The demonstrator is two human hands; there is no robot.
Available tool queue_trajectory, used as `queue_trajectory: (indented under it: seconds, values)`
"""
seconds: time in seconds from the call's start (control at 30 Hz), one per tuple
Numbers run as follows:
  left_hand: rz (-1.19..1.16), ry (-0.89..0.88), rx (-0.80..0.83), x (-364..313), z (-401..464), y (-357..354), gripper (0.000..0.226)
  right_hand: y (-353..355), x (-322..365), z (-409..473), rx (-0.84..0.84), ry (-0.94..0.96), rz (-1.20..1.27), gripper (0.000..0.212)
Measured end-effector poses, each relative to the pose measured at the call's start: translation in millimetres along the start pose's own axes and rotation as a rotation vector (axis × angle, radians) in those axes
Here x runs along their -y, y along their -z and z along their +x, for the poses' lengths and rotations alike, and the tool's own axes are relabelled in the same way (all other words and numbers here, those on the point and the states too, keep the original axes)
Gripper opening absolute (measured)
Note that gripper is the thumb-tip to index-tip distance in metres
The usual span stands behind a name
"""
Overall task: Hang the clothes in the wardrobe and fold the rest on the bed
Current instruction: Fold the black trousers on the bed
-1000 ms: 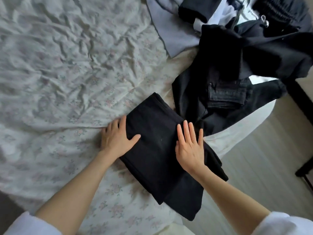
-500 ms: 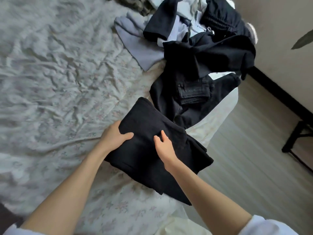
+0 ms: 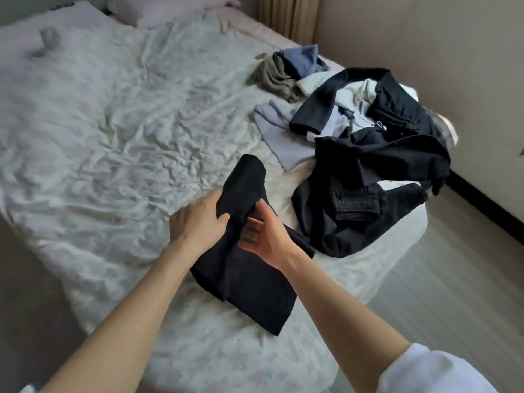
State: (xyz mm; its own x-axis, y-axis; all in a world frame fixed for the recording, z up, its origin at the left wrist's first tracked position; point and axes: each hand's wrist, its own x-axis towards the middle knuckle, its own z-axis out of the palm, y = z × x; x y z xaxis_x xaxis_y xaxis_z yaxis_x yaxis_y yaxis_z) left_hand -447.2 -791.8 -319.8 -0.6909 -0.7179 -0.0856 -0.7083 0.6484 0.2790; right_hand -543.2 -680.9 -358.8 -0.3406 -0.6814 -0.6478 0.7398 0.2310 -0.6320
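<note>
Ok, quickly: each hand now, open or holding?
Left hand: grips the folded black garment.
Right hand: fingers straight, supporting the same garment.

One bed (image 3: pixel 113 137), two hands, one folded black garment (image 3: pixel 249 279), one heap of unfolded clothes (image 3: pixel 368 154), one pillow (image 3: pixel 170 7)
</note>
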Motion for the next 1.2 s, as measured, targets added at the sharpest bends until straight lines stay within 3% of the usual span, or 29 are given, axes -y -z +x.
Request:
queue_trajectory:
  seconds: [0.1,0.2,0.3,0.4,0.5,0.53,0.6,0.67,0.73,0.87,0.93,1.03,1.13,1.2]
  values:
    - [-0.042,-0.094,0.125,-16.0,-21.9,-31.4,0.036,24.7,-8.1,-0.4,-0.024,0.000,0.073,0.041]
    - [-0.164,-0.205,0.477,-30.3,-45.8,-74.7,0.040,70.6,-32.5,-8.7,-0.063,-0.016,0.125,0.061]
    - [-0.405,-0.194,0.802,-35.3,-67.2,-109.9,0.035,112.4,-56.7,-25.0,-0.111,-0.009,0.121,0.063]
    - [-0.386,-0.150,0.666,-27.2,-75.8,-138.3,0.033,145.5,-80.0,-34.5,-0.395,-0.132,-0.048,0.048]
    - [-0.129,-0.034,0.441,-16.3,-70.2,-157.7,0.048,160.2,-99.9,-37.0,-0.677,-0.227,-0.343,0.056]
    - [-0.066,0.018,0.416,-14.9,-66.7,-164.1,0.053,160.4,-102.7,-35.6,-0.776,-0.142,-0.522,0.058]
    - [-0.025,0.118,0.395,-15.1,-60.1,-177.9,0.058,151.7,-100.5,-27.5,-0.852,0.218,-0.973,0.057]
    - [-0.011,0.171,0.352,-12.9,-54.9,-195.2,0.059,140.1,-99.3,-3.7,-0.681,0.605,-1.377,0.057]
    - [-0.010,0.222,0.309,-11.4,-52.5,-206.9,0.058,127.8,-94.4,19.5,-0.444,0.794,-1.613,0.054]
    - [-0.027,0.319,0.155,-7.2,-64.1,-234.8,0.053,132.2,-99.6,76.1,-0.025,0.771,-1.985,0.049]
    - [0.002,0.288,0.083,0.4,-73.7,-250.1,0.053,147.5,-100.2,100.2,0.085,0.741,-2.116,0.051]
    - [0.059,0.297,0.029,14.4,-76.3,-270.3,0.055,164.2,-88.3,133.6,0.021,0.636,-2.128,0.053]
    - [0.061,0.345,-0.004,15.8,-74.5,-279.4,0.057,173.4,-71.8,158.0,-0.159,0.438,-1.939,0.059]
    - [0.030,0.426,-0.002,12.7,-75.0,-274.0,0.061,175.6,-63.8,162.4,-0.135,0.370,-1.851,0.061]
